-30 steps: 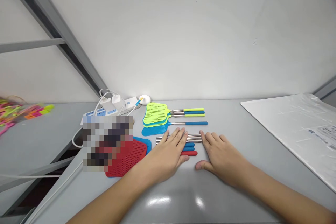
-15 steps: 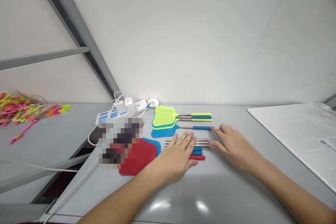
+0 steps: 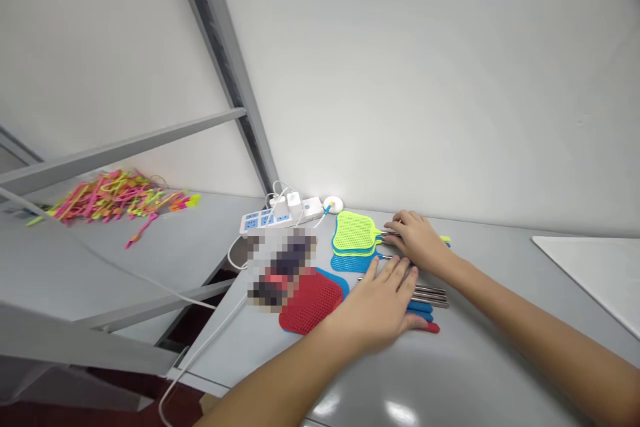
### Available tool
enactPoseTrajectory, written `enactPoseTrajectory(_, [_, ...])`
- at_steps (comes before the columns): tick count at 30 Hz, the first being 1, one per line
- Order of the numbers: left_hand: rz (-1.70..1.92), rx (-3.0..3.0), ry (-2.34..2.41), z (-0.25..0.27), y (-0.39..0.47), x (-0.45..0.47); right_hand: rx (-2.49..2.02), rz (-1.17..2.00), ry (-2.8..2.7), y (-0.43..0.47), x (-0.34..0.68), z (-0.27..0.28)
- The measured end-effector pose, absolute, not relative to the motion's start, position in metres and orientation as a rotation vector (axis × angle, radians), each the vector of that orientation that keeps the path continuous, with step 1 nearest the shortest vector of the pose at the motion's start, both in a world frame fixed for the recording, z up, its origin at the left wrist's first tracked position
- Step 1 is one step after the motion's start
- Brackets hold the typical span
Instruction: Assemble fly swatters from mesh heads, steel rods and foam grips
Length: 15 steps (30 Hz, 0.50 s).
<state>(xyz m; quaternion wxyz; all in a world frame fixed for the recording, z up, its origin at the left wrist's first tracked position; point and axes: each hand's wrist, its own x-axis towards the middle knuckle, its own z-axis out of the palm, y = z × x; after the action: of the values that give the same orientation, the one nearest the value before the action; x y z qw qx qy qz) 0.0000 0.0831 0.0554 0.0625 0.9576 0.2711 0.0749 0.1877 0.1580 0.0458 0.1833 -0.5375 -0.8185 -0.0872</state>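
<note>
My left hand (image 3: pixel 377 303) lies flat, fingers spread, over a bundle of metal rods (image 3: pixel 433 293) and swatter handles. From under it stick out blue handles (image 3: pixel 420 311) and a red handle tip (image 3: pixel 433 328). Left of this hand, the mesh head of a red fly swatter (image 3: pixel 313 300) overlaps a blue swatter head (image 3: pixel 334 277). Behind it, yellow-green fly swatters (image 3: pixel 354 230) are stacked with blue ones, a blue head (image 3: pixel 353 262) lowest. My right hand (image 3: pixel 415 237) curls over their metal shafts, thumb and fingers on either side; it hides most of the handles.
A white power strip (image 3: pixel 260 219) with plugs and cables stands by the wall, beside a round white device (image 3: pixel 333 204). A pixelated patch covers something left of the red swatter. Pink and yellow pieces (image 3: pixel 115 197) lie on the left table. A white board (image 3: pixel 595 273) is at right.
My right hand has moved from the end of the lower blue handle up and left onto the stacked swatter shafts. My left hand stays on the rods. The view has swung left.
</note>
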Motion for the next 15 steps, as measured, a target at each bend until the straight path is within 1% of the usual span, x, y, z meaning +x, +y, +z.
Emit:
enactPoseTrajectory(4, [0.316, 2.926, 0.786, 0.063, 0.083, -0.002, -1.467, -0.244, -2.350, 0.166, 0.183, 0.040])
enactPoseTrajectory(10, [0.587, 2.868, 0.647, 0.074, 0.080, -0.001, -1.425, -0.292, -2.355, 0.170, 0.185, 0.035])
enactPoseTrajectory(15, [0.616, 2.770, 0.610, 0.098, 0.077, -0.033, -1.372, -0.331, -2.346, 0.165, 0.192, 0.049])
